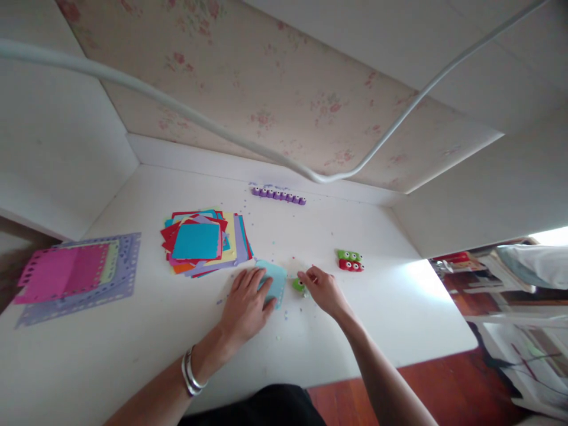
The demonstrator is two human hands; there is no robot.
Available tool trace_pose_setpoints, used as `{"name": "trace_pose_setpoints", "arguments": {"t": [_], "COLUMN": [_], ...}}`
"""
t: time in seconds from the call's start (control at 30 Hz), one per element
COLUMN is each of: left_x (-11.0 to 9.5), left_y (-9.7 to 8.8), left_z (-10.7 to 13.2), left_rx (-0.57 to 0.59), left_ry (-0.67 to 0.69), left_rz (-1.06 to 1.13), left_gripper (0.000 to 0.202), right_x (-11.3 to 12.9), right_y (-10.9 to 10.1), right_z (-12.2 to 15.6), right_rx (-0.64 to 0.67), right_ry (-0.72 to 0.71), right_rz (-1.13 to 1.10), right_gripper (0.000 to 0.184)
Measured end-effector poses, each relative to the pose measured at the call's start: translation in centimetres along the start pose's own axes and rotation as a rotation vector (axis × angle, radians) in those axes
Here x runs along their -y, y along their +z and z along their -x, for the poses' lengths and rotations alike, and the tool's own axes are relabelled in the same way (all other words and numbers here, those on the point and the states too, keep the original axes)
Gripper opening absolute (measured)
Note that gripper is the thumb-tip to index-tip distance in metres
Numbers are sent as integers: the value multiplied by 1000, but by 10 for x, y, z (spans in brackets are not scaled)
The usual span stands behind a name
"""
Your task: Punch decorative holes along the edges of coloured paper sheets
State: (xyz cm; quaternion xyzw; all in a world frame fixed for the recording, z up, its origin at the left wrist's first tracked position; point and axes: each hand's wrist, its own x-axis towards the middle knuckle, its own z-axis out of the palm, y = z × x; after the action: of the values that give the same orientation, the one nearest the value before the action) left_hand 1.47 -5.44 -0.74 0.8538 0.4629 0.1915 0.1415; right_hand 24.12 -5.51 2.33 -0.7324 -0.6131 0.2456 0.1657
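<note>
A light blue sheet of paper [276,281] lies on the white table, with small punched holes along its edge. My left hand [248,302] rests flat on its left part, fingers spread. Just right of the sheet is a small green paper punch [299,285] with a white and black round button on top. My right hand [323,288] has its fingers curled together at this punch and partly covers it. Tiny punched paper bits are scattered around both hands.
A pile of coloured paper [197,241] lies left of centre. Farther left are punched pink and purple sheets [80,272]. A row of purple punches [279,196] stands near the wall; green and red punches [350,261] sit at right. A white cable [213,127] hangs across above.
</note>
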Motion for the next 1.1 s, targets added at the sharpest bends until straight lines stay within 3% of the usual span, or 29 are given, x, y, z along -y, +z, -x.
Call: {"name": "trace_pose_setpoints", "arguments": {"t": [0.3,0.37,0.5,0.63,0.7,0.8,0.93,1.1], "left_x": [0,1,3,3,2,1,0,1], "left_y": [0,2,6,8,7,6,5,6], "left_z": [-4,-5,-6,-6,-6,-6,-6,-5], "left_rx": [-15,-22,-34,-24,-23,-29,-46,-62], "left_ry": [16,22,36,36,38,42,44,44], "left_rz": [7,-2,-31,-56,-60,-59,-51,-55], "left_gripper": [33,33,34,35,34,34,33,33], "right_x": [10,5,-19,-68,-99,-140,-170,-180], "right_y": [0,-4,-34,-81,-103,-126,-134,-122], "right_z": [20,20,12,-7,-18,-32,-42,-47], "right_rx": [10,52,147,-131,-299,-402,-319,-240], "right_ry": [-33,-24,129,177,222,282,233,198], "right_rz": [99,-25,-520,-769,-690,-319,118,164], "right_gripper": [29,29,44,50,49,44,27,25]}}
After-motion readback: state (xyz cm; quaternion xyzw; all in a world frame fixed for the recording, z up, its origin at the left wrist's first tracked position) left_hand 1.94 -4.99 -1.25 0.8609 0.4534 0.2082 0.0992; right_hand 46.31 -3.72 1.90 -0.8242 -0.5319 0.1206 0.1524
